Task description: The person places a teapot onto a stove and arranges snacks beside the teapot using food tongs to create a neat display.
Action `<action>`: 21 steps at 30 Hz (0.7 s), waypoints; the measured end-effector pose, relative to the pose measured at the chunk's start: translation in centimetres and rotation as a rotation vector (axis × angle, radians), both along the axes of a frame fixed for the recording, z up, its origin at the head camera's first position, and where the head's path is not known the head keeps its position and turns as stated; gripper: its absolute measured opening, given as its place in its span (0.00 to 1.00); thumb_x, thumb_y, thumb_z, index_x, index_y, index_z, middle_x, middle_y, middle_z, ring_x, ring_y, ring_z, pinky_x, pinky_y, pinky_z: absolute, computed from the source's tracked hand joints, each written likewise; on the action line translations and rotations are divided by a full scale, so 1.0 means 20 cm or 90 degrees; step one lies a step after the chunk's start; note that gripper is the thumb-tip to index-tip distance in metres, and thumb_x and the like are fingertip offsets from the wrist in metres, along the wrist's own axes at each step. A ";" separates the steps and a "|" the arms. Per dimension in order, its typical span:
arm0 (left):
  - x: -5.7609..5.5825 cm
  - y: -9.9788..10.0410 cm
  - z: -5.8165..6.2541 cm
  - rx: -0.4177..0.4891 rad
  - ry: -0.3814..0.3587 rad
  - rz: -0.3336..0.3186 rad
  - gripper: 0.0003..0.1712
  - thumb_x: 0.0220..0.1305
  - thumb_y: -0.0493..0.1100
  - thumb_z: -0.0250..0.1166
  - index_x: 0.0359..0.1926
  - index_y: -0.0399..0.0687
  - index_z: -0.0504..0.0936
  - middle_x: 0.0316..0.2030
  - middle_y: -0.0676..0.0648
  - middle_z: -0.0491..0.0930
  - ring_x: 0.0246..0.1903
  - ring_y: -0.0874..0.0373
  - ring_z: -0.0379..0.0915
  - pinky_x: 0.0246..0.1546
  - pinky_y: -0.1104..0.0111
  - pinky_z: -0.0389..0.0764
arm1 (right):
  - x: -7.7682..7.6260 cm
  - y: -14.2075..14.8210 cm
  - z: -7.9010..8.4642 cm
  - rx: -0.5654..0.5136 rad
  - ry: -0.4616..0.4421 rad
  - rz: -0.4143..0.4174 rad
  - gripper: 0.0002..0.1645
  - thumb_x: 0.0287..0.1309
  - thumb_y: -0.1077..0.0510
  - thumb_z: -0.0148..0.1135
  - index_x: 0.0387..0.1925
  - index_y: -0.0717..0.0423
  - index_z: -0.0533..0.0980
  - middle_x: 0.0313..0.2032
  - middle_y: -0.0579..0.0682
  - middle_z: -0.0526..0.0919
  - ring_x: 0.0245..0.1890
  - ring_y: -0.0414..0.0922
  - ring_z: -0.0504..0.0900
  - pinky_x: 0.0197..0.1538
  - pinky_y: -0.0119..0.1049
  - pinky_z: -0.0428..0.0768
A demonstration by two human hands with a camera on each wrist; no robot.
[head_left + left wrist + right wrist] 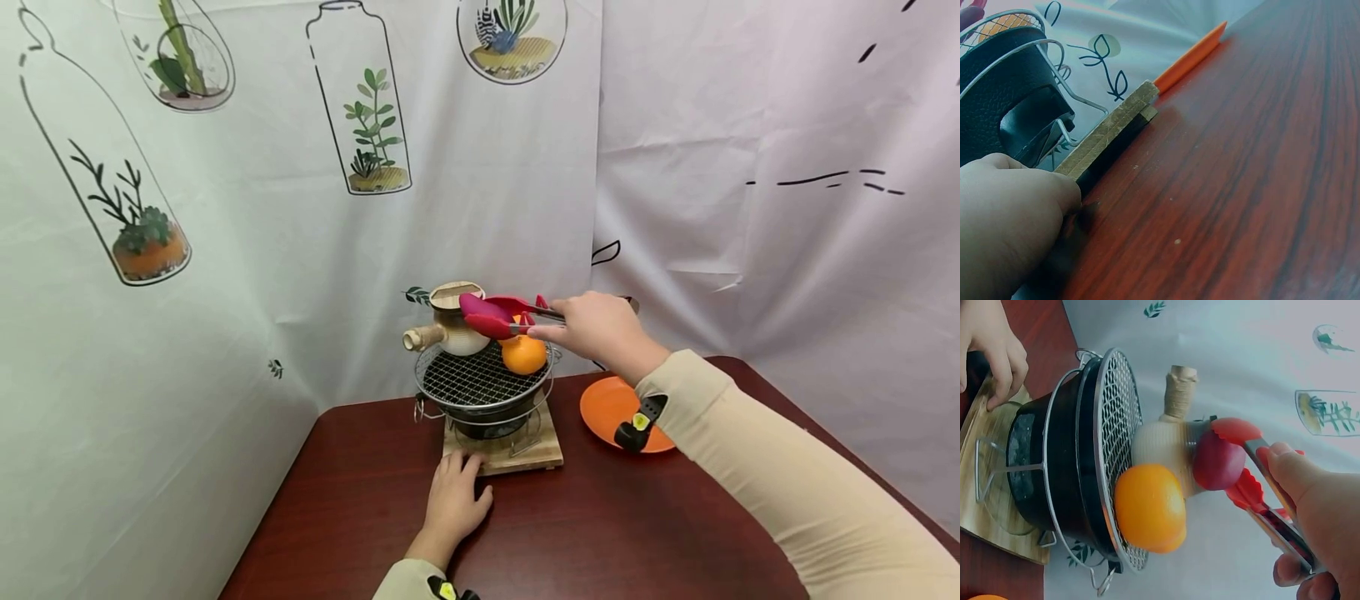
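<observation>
My right hand (pixel 596 329) grips metal tongs (pixel 1282 531) with red scalloped tips. Between those tips is a smooth, purple-red, fruit-like piece (pixel 1217 461), held above the grill. An orange (pixel 524 356) rests on the round wire rack (pixel 472 375), with part of a second orange thing showing behind it. Also on the rack stands a pale teapot (pixel 465 340) with a wrapped side handle (pixel 423 337). My left hand (pixel 453 504) rests its fingers on the front edge of the wooden board (pixel 543 446) under the black grill (pixel 1060 450).
To the right of the board an orange plate (pixel 611 408) lies on the dark red wooden table (pixel 360 492), partly behind my right wrist. A white curtain (pixel 487 217) printed with plants in jars hangs behind and to the left.
</observation>
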State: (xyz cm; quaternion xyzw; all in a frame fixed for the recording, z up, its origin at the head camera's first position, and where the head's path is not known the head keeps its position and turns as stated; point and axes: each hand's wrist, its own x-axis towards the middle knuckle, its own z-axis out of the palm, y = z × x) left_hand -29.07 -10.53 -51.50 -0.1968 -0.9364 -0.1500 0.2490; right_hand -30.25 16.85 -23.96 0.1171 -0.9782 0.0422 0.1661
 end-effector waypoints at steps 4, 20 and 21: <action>0.00 0.00 0.00 0.003 -0.002 0.002 0.22 0.55 0.46 0.72 0.52 0.53 0.81 0.52 0.42 0.74 0.55 0.43 0.70 0.57 0.47 0.72 | 0.00 -0.04 -0.01 0.000 0.009 0.014 0.47 0.59 0.20 0.52 0.68 0.44 0.74 0.54 0.56 0.85 0.45 0.54 0.85 0.29 0.48 0.80; 0.00 -0.01 -0.01 0.005 0.009 -0.005 0.20 0.55 0.46 0.72 0.50 0.52 0.81 0.52 0.43 0.74 0.55 0.44 0.70 0.57 0.48 0.72 | 0.00 -0.11 -0.07 0.024 0.034 0.038 0.47 0.60 0.21 0.52 0.67 0.46 0.76 0.45 0.55 0.88 0.38 0.53 0.85 0.24 0.47 0.79; 0.00 0.00 0.00 0.006 0.010 -0.006 0.20 0.55 0.45 0.72 0.50 0.52 0.81 0.52 0.43 0.74 0.55 0.44 0.70 0.57 0.48 0.72 | 0.00 -0.11 -0.07 0.027 0.035 0.038 0.47 0.60 0.21 0.52 0.66 0.47 0.76 0.44 0.55 0.88 0.37 0.53 0.86 0.24 0.46 0.79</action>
